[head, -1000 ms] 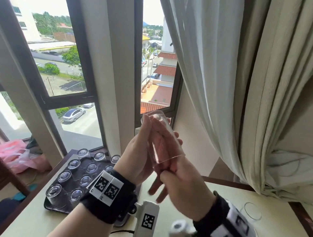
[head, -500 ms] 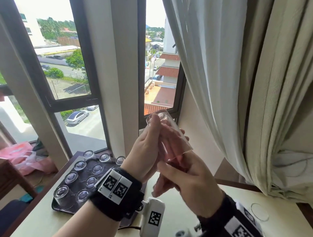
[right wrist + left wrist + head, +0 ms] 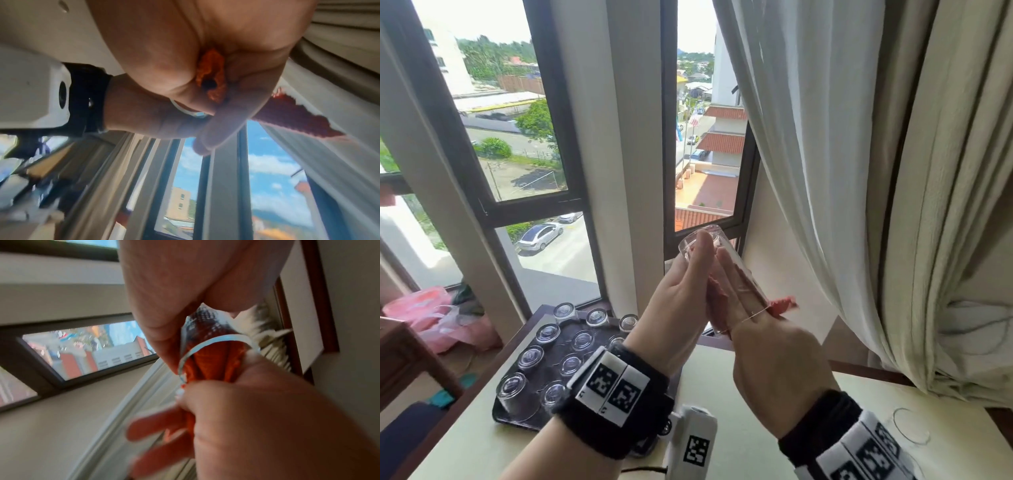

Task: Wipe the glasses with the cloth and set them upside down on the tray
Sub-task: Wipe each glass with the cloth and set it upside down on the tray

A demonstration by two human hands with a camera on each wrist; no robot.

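Note:
A clear glass [image 3: 736,274] is held up before the window, tilted with its base up and away, and my left hand [image 3: 681,294] grips its side. My right hand [image 3: 774,359] has its fingers pushed into the mouth of the glass, holding a red cloth [image 3: 784,305] whose corner sticks out past the rim. The left wrist view shows the glass rim [image 3: 205,344] with the cloth [image 3: 213,363] bunched inside. In the right wrist view the cloth [image 3: 292,120] is pinched in my palm. A dark tray [image 3: 524,419] at lower left carries several glasses [image 3: 548,334] set upside down.
Another clear glass [image 3: 911,428] stands upright on the pale table [image 3: 739,394] at the right. A white curtain [image 3: 859,171] hangs close on the right, the window frame [image 3: 667,137] right behind the glass. Pink bags [image 3: 431,315] lie on the floor at left.
Both hands and the glass have risen slightly. My right fingers have gone deeper into the glass, and a corner of the red cloth now shows outside the rim.

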